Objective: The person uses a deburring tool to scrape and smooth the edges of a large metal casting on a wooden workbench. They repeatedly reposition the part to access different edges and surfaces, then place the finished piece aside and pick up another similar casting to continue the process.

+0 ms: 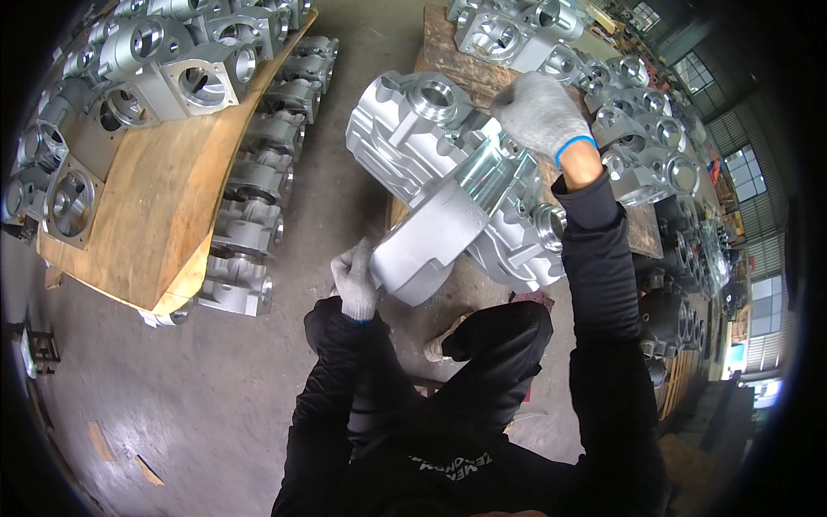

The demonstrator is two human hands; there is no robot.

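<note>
A large silver-grey cast metal housing (435,233) with a bright machined flat face lies tilted in front of my knees, across other castings. My left hand (355,280), in a pale knit glove, has its fingers curled against the near left end of this housing. My right hand (543,112), in a grey glove with a blue cuff, is closed in a fist over the far end of the machined face; what it holds, if anything, is hidden. Just beyond the housing sits a ribbed casting (401,129) with a round bored opening. Another ribbed casting (521,246) shows at its right.
Several similar castings (151,69) stand on a wooden board (172,189) at the left, with a row of castings (258,172) below its edge. More castings (642,129) crowd the wooden bench (448,52) at the right. Dark cylindrical parts (668,306) lie by my right arm.
</note>
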